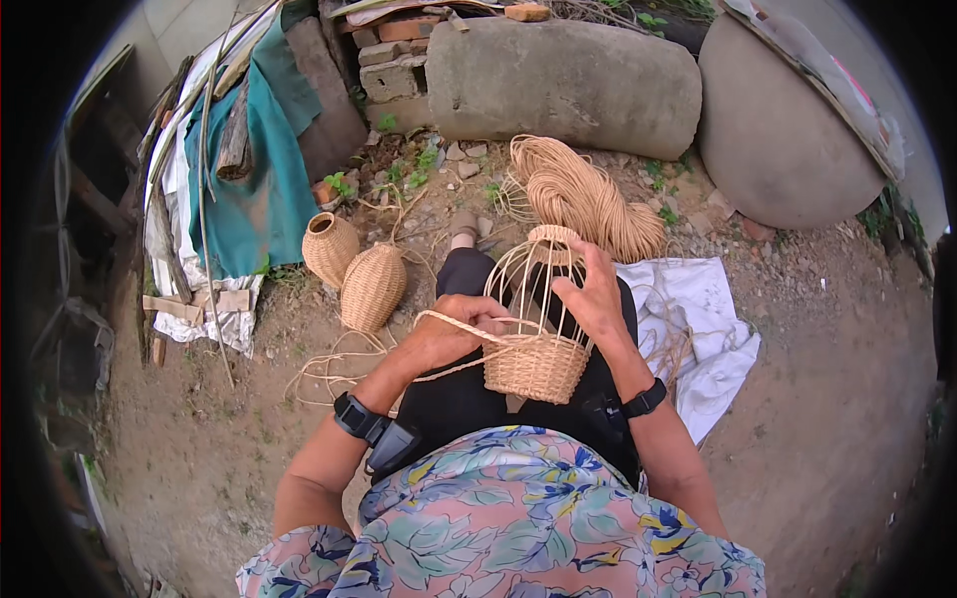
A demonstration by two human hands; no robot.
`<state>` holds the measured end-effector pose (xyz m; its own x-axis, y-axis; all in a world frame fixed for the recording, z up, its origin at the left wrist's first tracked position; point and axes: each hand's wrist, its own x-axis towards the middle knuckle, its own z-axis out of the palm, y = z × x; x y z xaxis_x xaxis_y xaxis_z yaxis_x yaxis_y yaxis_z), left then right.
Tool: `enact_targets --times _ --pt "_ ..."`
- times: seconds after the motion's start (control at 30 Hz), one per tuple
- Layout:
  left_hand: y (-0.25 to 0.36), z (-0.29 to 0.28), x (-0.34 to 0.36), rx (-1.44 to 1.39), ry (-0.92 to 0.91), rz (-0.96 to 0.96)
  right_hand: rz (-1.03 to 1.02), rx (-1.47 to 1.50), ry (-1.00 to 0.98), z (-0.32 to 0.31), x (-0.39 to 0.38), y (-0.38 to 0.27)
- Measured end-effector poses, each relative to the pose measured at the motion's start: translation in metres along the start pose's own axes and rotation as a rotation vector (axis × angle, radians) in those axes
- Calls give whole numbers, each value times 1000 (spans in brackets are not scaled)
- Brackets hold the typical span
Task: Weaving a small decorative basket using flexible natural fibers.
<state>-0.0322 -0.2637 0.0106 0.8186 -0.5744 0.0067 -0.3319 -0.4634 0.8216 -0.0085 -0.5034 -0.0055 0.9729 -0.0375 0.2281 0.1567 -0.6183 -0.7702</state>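
A basket over the legs
On the ground, two more baskets sit left, a rope pile lies ahead, and a sheet lies right. Behind the rope pile is a stone.

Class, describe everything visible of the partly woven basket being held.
The tan basket looks made of plant fibre: a tightly woven lower section, bare ribs above, and a narrow end ring. It is held over the dark trousers, woven end nearer the body. The right hand holds it near the ring; the left hand pinches cord beside the ribs.
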Motion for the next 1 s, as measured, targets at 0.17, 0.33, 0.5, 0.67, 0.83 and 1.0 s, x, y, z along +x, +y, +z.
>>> enact_targets --times 0.17,0.33,0.5,0.67,0.83,1.0 --pt "-1 5 1 20 532 -27 -82 168 60 1 -5 12" --pt "-10 0 0 -457 445 -257 -15 304 77 0 -11 17" --pt "11 -1 19 -860 114 -189 -12 473 106 6 -13 29" --pt "29 23 30 477 475 182 30 531 90 11 -17 30" --pt "21 32 37 364 502 202 20 541 55 14 -14 37" --pt "17 21 21 18 444 -96 0 582 38 11 -12 50"
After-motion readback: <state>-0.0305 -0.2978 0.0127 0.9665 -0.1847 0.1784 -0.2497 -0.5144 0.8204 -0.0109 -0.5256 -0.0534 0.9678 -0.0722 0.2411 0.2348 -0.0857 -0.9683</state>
